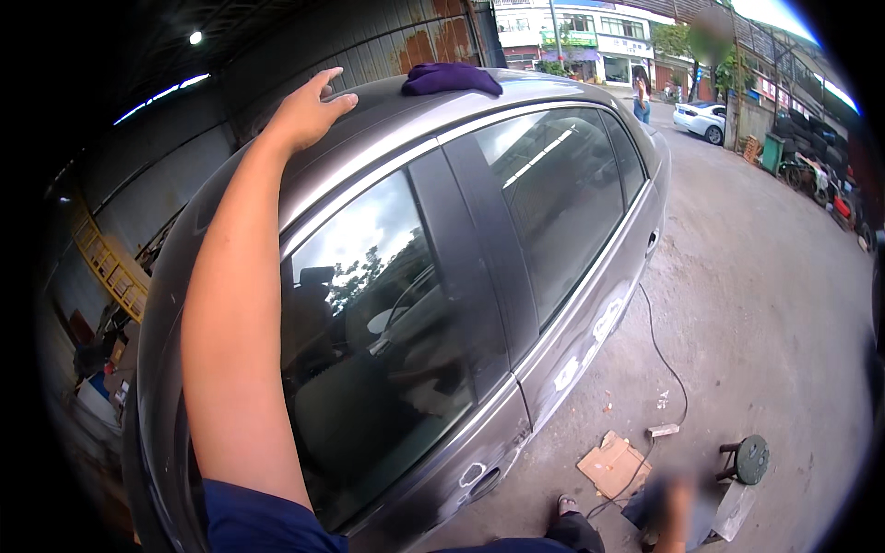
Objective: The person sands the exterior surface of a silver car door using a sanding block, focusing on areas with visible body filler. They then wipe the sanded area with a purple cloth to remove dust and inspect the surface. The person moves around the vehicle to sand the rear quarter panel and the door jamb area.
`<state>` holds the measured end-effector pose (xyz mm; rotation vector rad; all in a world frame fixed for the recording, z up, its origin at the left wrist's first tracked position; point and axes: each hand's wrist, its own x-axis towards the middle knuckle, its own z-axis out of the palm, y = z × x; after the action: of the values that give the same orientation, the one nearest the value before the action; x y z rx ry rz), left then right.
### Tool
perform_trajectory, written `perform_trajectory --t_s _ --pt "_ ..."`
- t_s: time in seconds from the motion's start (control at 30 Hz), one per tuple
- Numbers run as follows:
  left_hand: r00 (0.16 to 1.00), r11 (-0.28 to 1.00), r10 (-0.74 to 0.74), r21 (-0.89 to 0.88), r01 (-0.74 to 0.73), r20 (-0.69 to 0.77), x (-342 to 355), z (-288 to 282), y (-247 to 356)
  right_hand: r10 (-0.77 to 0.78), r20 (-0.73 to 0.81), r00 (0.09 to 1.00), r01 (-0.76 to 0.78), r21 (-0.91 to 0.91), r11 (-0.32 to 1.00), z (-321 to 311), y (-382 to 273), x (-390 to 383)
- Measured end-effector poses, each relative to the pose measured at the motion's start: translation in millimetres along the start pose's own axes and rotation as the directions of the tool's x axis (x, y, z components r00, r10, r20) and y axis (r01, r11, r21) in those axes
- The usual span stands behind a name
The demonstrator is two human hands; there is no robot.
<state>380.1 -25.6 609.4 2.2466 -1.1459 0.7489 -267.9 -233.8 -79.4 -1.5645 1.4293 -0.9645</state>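
Observation:
My left hand [313, 115] reaches over the grey car's roof [359, 120], fingers apart and nothing in them; whether it touches the metal I cannot tell. A folded purple cloth [450, 81] lies on the roof just right of the fingertips. The car's side has pale, roughened patches [576, 359] below the windows and around a door handle [484, 479]. At the lower right, a skin-toned arm [671, 525] is badly blurred; I cannot tell whether it is my right one or what its hand holds.
A cable [682, 378] runs over the ground past cardboard [611, 461] and a round stool [751, 460]. A yellow ladder [106, 263] leans inside the shed at left. Beyond the car are a standing person [642, 97], a white car [699, 120], a green bin [772, 152] and stacked tyres [811, 138].

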Motion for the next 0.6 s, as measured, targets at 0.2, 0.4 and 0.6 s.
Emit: perform_trajectory --t_s 0.2,0.4,0.6 --pt "0.992 0.982 0.103 0.149 -0.113 0.077 100 95 44 0.09 -0.138 0.986 -0.085 0.039 0.996 8 77 57" --pt "0.982 0.92 0.023 0.381 -0.095 0.187 193 160 49 0.112 -0.045 0.993 -0.114 -0.047 0.992 33 109 129" --pt "0.977 0.987 -0.135 0.104 0.12 0.162 211 127 71 0.079 0.048 0.996 -0.073 -0.112 0.991 39 117 183"
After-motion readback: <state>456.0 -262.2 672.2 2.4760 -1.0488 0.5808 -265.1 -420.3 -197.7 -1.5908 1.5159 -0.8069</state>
